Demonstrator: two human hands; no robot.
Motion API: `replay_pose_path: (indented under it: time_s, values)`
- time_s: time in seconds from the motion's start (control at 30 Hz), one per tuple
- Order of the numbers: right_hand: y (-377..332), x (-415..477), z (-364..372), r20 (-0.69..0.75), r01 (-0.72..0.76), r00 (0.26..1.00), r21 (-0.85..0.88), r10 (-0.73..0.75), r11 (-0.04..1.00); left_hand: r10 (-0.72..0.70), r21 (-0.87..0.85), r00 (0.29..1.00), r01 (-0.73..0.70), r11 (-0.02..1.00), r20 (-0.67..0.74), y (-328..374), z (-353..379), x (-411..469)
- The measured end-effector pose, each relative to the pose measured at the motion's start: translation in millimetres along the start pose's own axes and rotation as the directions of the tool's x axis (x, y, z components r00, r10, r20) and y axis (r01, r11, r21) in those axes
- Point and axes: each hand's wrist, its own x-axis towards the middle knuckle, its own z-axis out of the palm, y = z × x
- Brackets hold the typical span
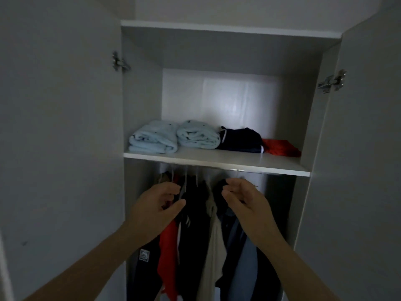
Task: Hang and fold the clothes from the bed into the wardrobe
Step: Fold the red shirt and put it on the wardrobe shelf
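The wardrobe stands open in front of me. Below its shelf (217, 162), several garments hang from a rail (238, 169): a dark top (195, 224), a red one (168, 250), a beige one (213, 242) and a blue one (244, 263). My left hand (159, 210) hovers before the dark and red garments, fingers loosely curled, with nothing visibly held. My right hand (242, 200) is raised just under the rail, in front of the dark and blue garments. Its fingers are also loosely curled around nothing.
On the shelf lie two folded light-blue towels (154, 139) (198, 135), a folded dark garment (240, 140) and a red one (281, 147). The left door (60, 127) and right door (358, 137) stand open on either side. A higher shelf (227, 29) is above.
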Motion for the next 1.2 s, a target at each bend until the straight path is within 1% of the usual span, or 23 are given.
replay_pose_path:
  time_s: [0.1, 0.3, 0.4, 0.47, 0.67, 0.73, 0.8, 0.87, 0.93, 1.03, 1.13, 1.2]
  values:
    - [-17.3, -13.9, 36.3, 0.047, 0.023, 0.999, 0.032, -0.025, 0.999, 0.000, 0.028, 0.996, 0.002, 1.000, -0.085, 2.0, -40.7, -21.7]
    - [-59.7, -30.8, 115.1, 0.112, 0.046, 0.992, 0.088, -0.056, 0.995, 0.085, 0.247, 0.966, -0.023, 0.969, -0.246, -6.9, -133.6, -61.9]
    - [-87.4, -36.3, 162.4, 0.144, 0.060, 0.986, 0.125, -0.078, 0.990, 0.159, 0.350, 0.944, -0.050, 0.935, -0.289, -9.7, -184.3, -82.4]
    - [-102.5, -40.9, 191.6, 0.156, 0.084, 0.982, 0.131, -0.104, 0.988, 0.187, 0.378, 0.931, -0.059, 0.924, -0.312, -11.7, -213.2, -91.7]
    - [-132.1, -52.4, 252.2, 0.139, 0.108, 0.982, 0.164, -0.131, 0.981, 0.117, 0.336, 0.909, 0.026, 0.941, -0.399, -40.7, -275.7, -103.7]
    - [-136.6, -55.8, 261.9, 0.132, 0.103, 0.983, 0.162, -0.125, 0.981, 0.031, 0.248, 0.930, 0.065, 0.967, -0.366, -51.3, -282.4, -100.8]
    - [-139.4, -58.9, 267.1, 0.120, 0.105, 0.985, 0.137, -0.122, 0.985, -0.050, 0.165, 0.954, 0.103, 0.981, -0.297, -59.9, -282.4, -94.4]
    - [-140.1, -60.7, 267.2, 0.108, 0.097, 0.988, 0.138, -0.112, 0.986, -0.084, 0.158, 0.969, 0.123, 0.980, -0.233, -65.9, -278.2, -87.0]
    - [-140.1, -60.6, 263.0, 0.100, 0.094, 0.989, 0.139, -0.108, 0.986, -0.095, 0.152, 0.966, 0.135, 0.979, -0.241, -69.7, -273.9, -80.1]
    - [-138.9, -59.7, 253.9, 0.096, 0.080, 0.991, 0.137, -0.094, 0.987, -0.113, 0.116, 0.941, 0.157, 0.981, -0.320, -73.8, -269.4, -73.8]
    - [-137.1, -58.6, 244.4, 0.090, 0.062, 0.993, 0.124, -0.074, 0.990, -0.079, 0.175, 0.940, 0.144, 0.974, -0.333, -75.4, -265.2, -68.9]
    - [-135.5, -58.6, 237.1, 0.087, 0.064, 0.994, 0.095, -0.072, 0.993, -0.076, 0.168, 0.936, 0.141, 0.976, -0.344, -73.4, -261.2, -65.2]
